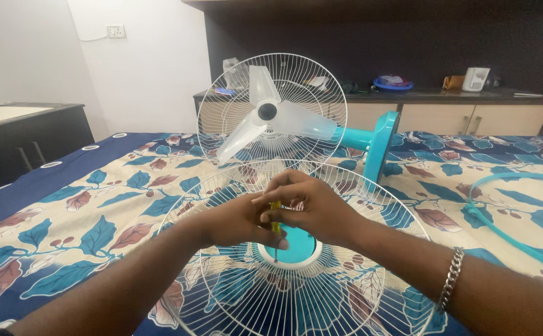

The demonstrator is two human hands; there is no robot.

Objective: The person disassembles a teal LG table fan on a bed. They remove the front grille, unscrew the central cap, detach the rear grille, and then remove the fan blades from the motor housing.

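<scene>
A head-worn camera looks down at two bare hands working over a loose white wire fan guard (234, 298) that lies on a bed covered with a blue leaf-print bedspread (84, 211). The guard's teal centre cap (296, 246) is the landmark here.

Just above that cap, the right hand (312, 208) has its fingers closed around the yellow handle of a small screwdriver (276, 227), held upright with its thin shaft pointing down to the cap's near-left edge. The left hand (237, 221), touching the right, has its fingers curled closed on the same tool, steadying it. A chain bracelet (450, 277) sits on the right wrist.

Beyond the cap, farther up the bed, a teal table fan (365, 138) lies with clear blades (271, 121) exposed inside its rear guard (221, 99). To the cap's right, a teal guard ring (501, 233) curves across the cloth.

Risks, as a judgement: the guard rests on soft bedding, so downward pressure may rock it and let the tip slip off, scratching the cap or jabbing a finger. A small loosened screw could drop through the wires and vanish into the patterned fabric.
</scene>
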